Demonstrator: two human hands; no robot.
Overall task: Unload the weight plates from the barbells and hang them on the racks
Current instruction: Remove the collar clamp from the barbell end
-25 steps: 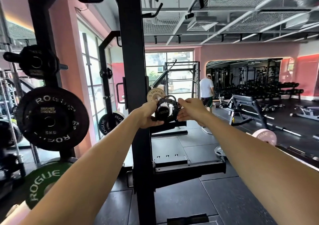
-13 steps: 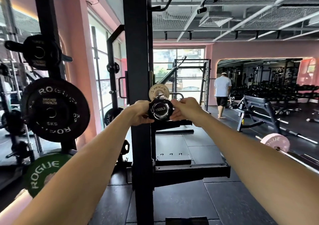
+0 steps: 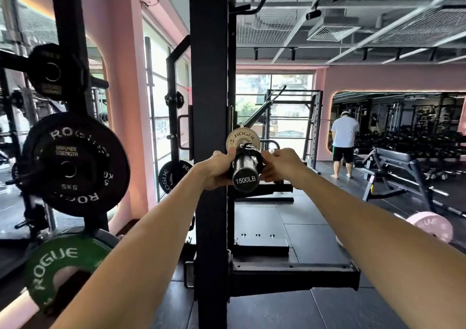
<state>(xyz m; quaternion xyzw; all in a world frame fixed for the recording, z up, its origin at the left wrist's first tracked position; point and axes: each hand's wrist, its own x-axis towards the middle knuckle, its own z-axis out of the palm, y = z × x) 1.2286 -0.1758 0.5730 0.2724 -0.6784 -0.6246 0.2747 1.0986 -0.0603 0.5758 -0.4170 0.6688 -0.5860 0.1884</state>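
— Where are the hands?

— Both at the centre of the frame, arms stretched out. The left hand (image 3: 219, 171) and the right hand (image 3: 278, 166) sit on either side of the barbell sleeve (image 3: 245, 174), whose end cap reads 1500LB and faces us.

— Gripping the bar itself?

— More the black collar (image 3: 248, 152) around the sleeve. Fingers of both hands are curled and closed on it, one hand per side; the collar is mostly hidden by them.

— And the plate?

— A small pale weight plate (image 3: 242, 139) marked ROGUE is on the bar just behind the collar, slightly above the hands. It looks to be touching the collar, though I cannot tell for certain.

— What's around them?

— A black rack upright (image 3: 210, 101) runs top to bottom just left of the sleeve, partly behind the left hand. On the left side of the frame a black 5 kg plate (image 3: 75, 164) hangs on a rack peg, with a smaller black plate (image 3: 50, 72) above it at upper left and a green plate (image 3: 63, 265) at lower left.

— Anything on the right?

— A pink plate (image 3: 432, 229) low on the right, and a person in a white shirt (image 3: 344, 137) standing far back, facing away.
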